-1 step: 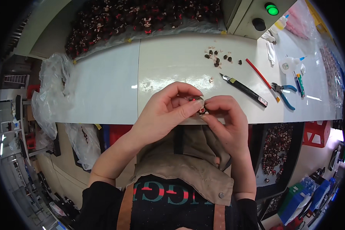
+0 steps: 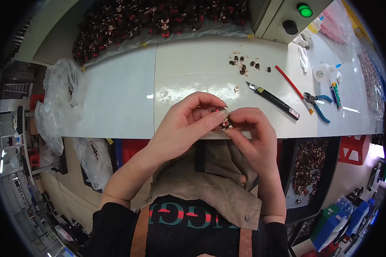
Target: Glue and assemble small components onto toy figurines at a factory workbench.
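Just above the front edge of the table, both of my hands meet around a small dark figurine (image 2: 225,123) with pale and red details. My left hand (image 2: 185,122) is closed on it, the thumb pressed along its upper part. From the other side, my right hand (image 2: 254,128) pinches it between bent fingers and thumb. Fingers cover much of the figurine, so its far side is hidden. Beyond my right hand lie a black craft knife (image 2: 273,101), a thin red-handled brush (image 2: 292,85) and cutting pliers (image 2: 318,105) with blue handles.
Small dark and pale pieces (image 2: 243,67) are scattered on the white table (image 2: 116,103). Many dark figurines (image 2: 158,21) fill the back. A white squeeze bottle (image 2: 324,73) stands right. Clear plastic (image 2: 62,103) hangs at left. Below right, a tray (image 2: 309,171) holds more pieces.
The figurine has turned slightly between my fingers, and a little more of its pale and red front shows. My hands keep almost the same place.
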The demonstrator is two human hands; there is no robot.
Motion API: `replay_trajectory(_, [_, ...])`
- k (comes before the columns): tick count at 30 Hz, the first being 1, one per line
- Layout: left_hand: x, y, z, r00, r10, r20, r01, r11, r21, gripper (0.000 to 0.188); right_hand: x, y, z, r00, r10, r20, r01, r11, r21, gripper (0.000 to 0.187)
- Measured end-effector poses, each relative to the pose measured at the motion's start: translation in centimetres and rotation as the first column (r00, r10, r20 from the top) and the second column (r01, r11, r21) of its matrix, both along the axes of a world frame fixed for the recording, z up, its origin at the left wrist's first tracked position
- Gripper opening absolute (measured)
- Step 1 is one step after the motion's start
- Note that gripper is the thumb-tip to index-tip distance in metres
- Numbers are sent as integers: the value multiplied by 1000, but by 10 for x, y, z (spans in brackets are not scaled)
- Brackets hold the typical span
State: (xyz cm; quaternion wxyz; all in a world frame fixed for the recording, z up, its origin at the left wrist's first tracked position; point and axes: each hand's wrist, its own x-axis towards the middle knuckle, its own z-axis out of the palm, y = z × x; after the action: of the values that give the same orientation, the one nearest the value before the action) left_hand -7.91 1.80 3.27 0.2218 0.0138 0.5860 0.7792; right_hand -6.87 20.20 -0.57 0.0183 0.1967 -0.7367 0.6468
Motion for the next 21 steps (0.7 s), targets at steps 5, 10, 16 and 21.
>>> replay_trajectory(5, [3, 6, -7, 997, 51, 50, -51, 999, -4, 22, 5, -3, 1, 991, -18, 134, 37, 989, -144, 29])
replay_trajectory(10, [1, 7, -10, 998, 10, 62, -7, 999, -42, 37, 3, 0, -5, 988, -13, 156, 44, 979, -197, 29])
replay_trajectory(16, [3, 6, -13, 999, 12, 32, -11, 999, -42, 45, 3, 0, -3, 990, 17, 139, 6, 988, -157, 27])
replay_trajectory(21, [3, 5, -15, 1000, 1, 6, 0, 999, -54, 48, 2, 0, -4, 996, 37, 75, -30, 995, -96, 27])
